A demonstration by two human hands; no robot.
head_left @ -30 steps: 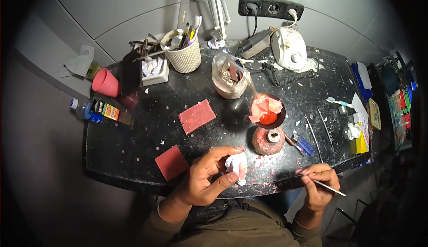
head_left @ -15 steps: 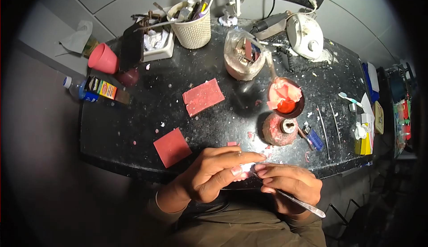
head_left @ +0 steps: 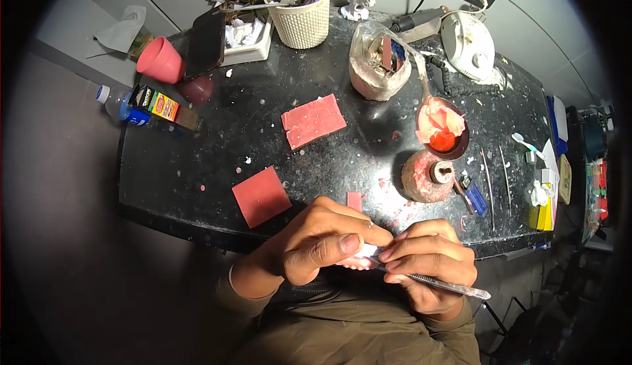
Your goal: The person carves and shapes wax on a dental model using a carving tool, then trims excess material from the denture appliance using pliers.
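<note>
My left hand (head_left: 322, 243) is closed around a small pink-and-white dental piece (head_left: 359, 261), with the thumb over its top and most of it hidden by fingers. In my right hand (head_left: 431, 259) is a thin metal carving tool (head_left: 461, 288). Its handle points out to the lower right, and its tip meets the dental piece between both hands. Just beyond the hands lie a small pink wax strip (head_left: 354, 200) and a square pink wax sheet (head_left: 262, 196). A round, pink-stained spirit burner (head_left: 421, 179) stands ahead of my right hand.
A ladle (head_left: 465, 138) with red melted wax and pink pieces sits behind the burner. Nearby are a blue lighter (head_left: 474, 197) and slim metal tools (head_left: 488, 190). Farther back are a thick wax slab (head_left: 315, 121), a plaster-like pot (head_left: 378, 78), a tool basket (head_left: 299, 22) and a pink cup (head_left: 160, 60).
The view has shifted, so the table things sit higher and further right. My left thumb has lifted and moved across the dental piece. The carving tool lies flatter.
</note>
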